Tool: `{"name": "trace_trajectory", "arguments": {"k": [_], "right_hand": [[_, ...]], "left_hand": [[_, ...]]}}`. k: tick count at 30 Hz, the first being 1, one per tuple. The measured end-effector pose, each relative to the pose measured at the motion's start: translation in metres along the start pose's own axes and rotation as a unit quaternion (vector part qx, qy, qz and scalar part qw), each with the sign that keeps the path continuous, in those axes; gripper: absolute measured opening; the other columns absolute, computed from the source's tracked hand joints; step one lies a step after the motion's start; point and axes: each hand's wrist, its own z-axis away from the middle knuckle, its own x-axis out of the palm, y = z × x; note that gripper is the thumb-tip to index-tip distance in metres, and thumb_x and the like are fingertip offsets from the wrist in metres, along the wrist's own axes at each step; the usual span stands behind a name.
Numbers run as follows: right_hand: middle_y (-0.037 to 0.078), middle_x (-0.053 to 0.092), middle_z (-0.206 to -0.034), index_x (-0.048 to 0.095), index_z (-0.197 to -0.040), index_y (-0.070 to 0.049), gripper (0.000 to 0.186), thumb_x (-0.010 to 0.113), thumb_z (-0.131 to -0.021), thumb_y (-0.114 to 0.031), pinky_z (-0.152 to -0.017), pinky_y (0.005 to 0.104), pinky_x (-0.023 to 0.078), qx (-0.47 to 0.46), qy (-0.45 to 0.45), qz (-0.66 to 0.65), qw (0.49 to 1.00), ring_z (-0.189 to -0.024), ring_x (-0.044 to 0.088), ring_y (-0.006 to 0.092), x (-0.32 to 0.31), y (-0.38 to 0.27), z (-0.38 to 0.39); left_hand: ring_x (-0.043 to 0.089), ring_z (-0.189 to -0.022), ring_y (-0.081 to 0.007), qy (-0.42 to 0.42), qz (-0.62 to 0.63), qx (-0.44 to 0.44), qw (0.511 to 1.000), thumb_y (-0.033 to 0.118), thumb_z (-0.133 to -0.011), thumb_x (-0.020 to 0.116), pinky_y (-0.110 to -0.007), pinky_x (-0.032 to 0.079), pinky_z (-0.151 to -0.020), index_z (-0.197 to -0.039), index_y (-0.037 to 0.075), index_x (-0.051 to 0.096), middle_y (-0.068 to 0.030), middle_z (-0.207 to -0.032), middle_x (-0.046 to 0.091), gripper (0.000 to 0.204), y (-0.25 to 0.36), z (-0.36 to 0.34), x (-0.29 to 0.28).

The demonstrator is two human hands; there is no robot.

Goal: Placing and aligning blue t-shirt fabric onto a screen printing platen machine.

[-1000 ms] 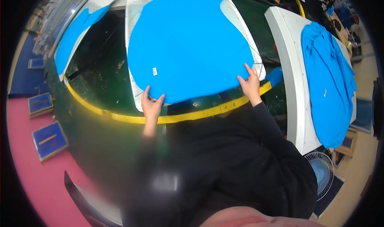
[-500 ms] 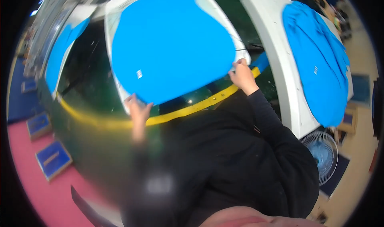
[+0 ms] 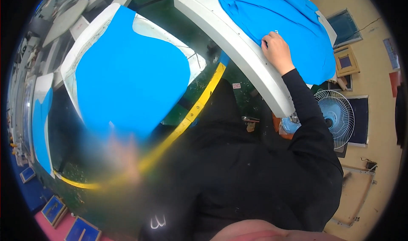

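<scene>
A blue fabric piece lies flat over a white board at left centre. My left hand is at its near edge, smeared by blur, so its fingers cannot be read. Up and to the right, a heap of loose, wrinkled blue fabric pieces rests on a curved white stand. My right hand reaches to the heap's left edge, beside a small white label. Its fingers are curled together on the fabric there.
A yellow rail curves in front of me below the boards. Another white board with blue fabric stands at far left. A fan is at the right, near a wooden frame. Framed screens lie at lower left.
My right hand has left the near right corner of the flat fabric and moved to the heap. My left hand stays near the flat piece's edge. The view has turned right.
</scene>
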Motion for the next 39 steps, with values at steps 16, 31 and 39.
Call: {"name": "trace_trajectory", "arguments": {"k": [16,31,39], "right_hand": [[0.021,0.063,-0.081,0.055,-0.099,-0.006,0.018,0.046,-0.093,-0.021,-0.062,0.0443,0.049,0.003,0.172,-0.218,0.961,-0.073,0.062,0.0376,-0.051,0.018,-0.056],[0.022,0.058,-0.107,0.059,-0.107,-0.002,0.042,0.063,-0.080,-0.033,-0.083,0.0446,0.043,0.295,0.193,-0.025,0.935,-0.101,0.054,0.0373,-0.065,0.125,0.086],[0.004,0.055,-0.089,0.053,-0.101,0.002,0.031,0.065,-0.086,-0.022,-0.073,0.0260,0.042,0.296,0.219,-0.353,0.860,-0.081,0.051,0.0125,-0.008,0.222,0.124]], "left_hand": [[0.054,-0.093,-0.0141,-0.250,0.304,0.041,0.918,0.016,-0.083,0.066,-0.026,0.048,-0.071,-0.134,0.009,0.042,-0.0092,-0.120,0.054,0.057,0.161,-0.010,0.044],[0.059,-0.101,-0.0319,-0.477,0.519,-0.269,0.657,0.011,-0.088,0.049,-0.042,0.051,-0.084,-0.125,-0.011,0.039,-0.0231,-0.118,0.053,0.045,0.350,0.029,0.185],[0.055,-0.102,-0.0144,-0.526,0.539,-0.027,0.658,0.022,-0.091,0.058,-0.031,0.040,-0.092,-0.113,-0.003,0.058,-0.0057,-0.111,0.062,0.033,0.330,0.044,0.170]]}}
